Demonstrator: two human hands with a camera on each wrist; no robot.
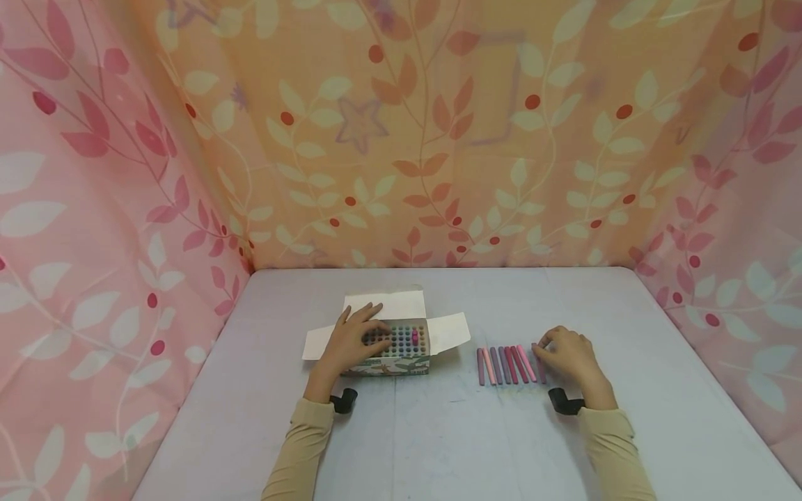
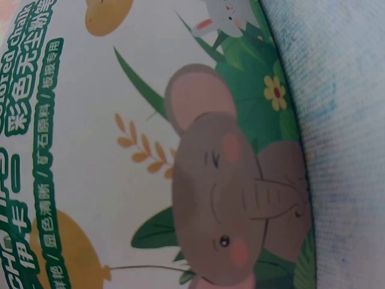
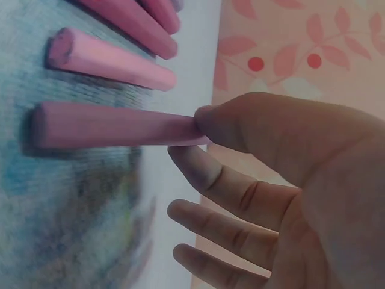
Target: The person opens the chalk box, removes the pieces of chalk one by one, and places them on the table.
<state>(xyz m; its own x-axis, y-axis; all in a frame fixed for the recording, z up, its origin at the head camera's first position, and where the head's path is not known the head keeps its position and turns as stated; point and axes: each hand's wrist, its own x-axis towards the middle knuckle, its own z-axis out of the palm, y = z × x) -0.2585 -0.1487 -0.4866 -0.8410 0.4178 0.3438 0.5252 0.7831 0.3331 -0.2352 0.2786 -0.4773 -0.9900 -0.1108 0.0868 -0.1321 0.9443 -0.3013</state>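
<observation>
An open cardboard box of colored chalk (image 1: pixel 401 366) stands left of the middle of the table, its flaps folded out and many chalk ends showing inside. One magenta chalk (image 1: pixel 415 337) sticks up above the others. My left hand (image 1: pixel 346 342) lies over the left part of the box, fingers spread and thumb apart from them. In the left wrist view the box's printed side (image 2: pixel 216 174) fills most of the picture. At the right end of a row of chalks, my right hand (image 1: pixel 571 356) pinches one end of a mauve chalk (image 3: pixel 114 125) between thumb and index finger.
Several pink, red and purple chalks (image 1: pixel 503 365) lie side by side between the box and my right hand. The box's right flap (image 1: pixel 449 332) reaches toward them. A pale cloth covers the table (image 1: pixel 432 445), and patterned curtains (image 1: pixel 426 139) hang behind and at both sides.
</observation>
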